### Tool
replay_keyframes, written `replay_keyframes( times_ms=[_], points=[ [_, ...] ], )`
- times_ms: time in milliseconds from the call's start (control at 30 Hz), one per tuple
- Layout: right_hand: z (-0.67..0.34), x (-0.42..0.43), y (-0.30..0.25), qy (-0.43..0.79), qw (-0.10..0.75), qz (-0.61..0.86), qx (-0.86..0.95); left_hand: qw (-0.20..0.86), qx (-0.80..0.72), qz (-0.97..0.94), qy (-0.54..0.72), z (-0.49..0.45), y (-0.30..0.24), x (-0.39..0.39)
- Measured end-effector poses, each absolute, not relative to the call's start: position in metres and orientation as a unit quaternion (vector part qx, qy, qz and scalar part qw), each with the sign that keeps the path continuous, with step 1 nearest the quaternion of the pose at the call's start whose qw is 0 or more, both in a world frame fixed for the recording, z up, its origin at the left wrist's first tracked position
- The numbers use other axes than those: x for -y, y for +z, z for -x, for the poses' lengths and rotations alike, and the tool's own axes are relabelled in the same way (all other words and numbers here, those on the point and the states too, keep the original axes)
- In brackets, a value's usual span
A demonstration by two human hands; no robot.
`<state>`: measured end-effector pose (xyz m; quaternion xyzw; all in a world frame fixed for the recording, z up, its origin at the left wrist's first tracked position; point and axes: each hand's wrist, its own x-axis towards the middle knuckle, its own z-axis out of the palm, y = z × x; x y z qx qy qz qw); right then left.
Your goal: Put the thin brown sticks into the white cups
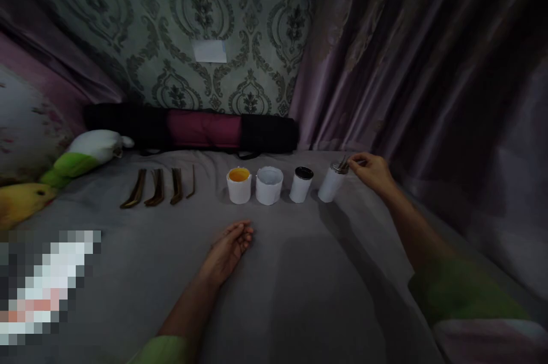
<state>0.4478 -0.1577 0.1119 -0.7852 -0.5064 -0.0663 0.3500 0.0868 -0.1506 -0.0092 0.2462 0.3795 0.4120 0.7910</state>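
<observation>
The right hand point(373, 172) pinches thin strips point(343, 162) between thumb and fingertips at the mouth of the rightmost can point(330, 186); the strips look dark, slender and stiff, their upper ends poking past the can's metal rim, their lower parts hidden inside. The left hand point(228, 247) lies low over the grey sheet point(299, 307), fingers loosely curled. Left of the rightmost can stands another white-wrapped can point(300, 190) with a metal rim and a dark inside, its contents too black to make out. Next comes a wider white tub point(269, 190), pale within, then a white tub point(239, 191) showing orange inside. Farther left lie three bundles of brown strips point(154, 190), each bent near its lower end, and a single thin strip point(192, 181). At the left edge, a yellow soft toy point(21, 204) is cut off, and coarse blocks blot out whatever lies below it.
</observation>
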Motion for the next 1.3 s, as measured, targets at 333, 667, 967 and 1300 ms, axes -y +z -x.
replay_keyframes(
  times_ms=[333,667,967,1300],
  points=[
    [-0.436,0.164,0.117,-0.067,0.307,0.795,0.519,0.802,-0.352,-0.242,0.419,-0.084,-0.016,0.148],
    [-0.434,0.162,0.117,-0.073,0.292,0.802,0.516,0.807,-0.339,-0.237,0.422,-0.083,-0.017,0.146],
    [-0.419,0.163,0.128,-0.056,0.292,0.828,0.476,0.807,-0.331,-0.238,0.427,-0.083,-0.019,0.145],
    [-0.421,0.164,0.127,-0.062,0.298,0.835,0.459,0.807,-0.329,-0.239,0.428,-0.082,-0.021,0.145]
  ],
)
